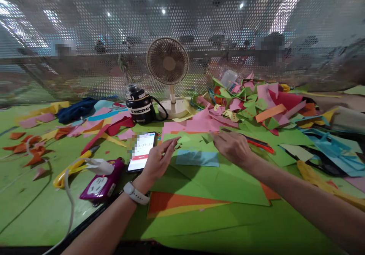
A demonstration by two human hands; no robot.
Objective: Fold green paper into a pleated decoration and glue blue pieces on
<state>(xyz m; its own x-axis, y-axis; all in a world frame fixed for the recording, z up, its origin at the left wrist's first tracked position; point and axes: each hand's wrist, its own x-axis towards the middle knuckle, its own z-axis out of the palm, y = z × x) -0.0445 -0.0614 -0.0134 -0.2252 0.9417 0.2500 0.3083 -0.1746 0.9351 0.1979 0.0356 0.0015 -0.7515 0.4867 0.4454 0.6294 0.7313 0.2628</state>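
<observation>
My left hand (160, 157), with a white watch on its wrist, is closed, its fingertips pinching the edge of a small light green paper piece (188, 138). On the other side, my right hand (232, 148) is closed with its fingertips at a green paper scrap (205, 138); the exact grip is partly hidden. Below and between both hands a blue paper rectangle (197, 159) lies flat on a large green sheet (222, 184). Under that sheet, orange paper (171, 203) sticks out. Pink paper (199, 122) lies just beyond the hands.
A lit phone (142, 152) lies left of my left hand, near a purple power socket (102, 182) and yellow scissors (71, 169). Behind stand a black bottle (139, 108) and a fan (169, 63). A red cutter (261, 145) and heaped paper scraps (248, 103) are at right.
</observation>
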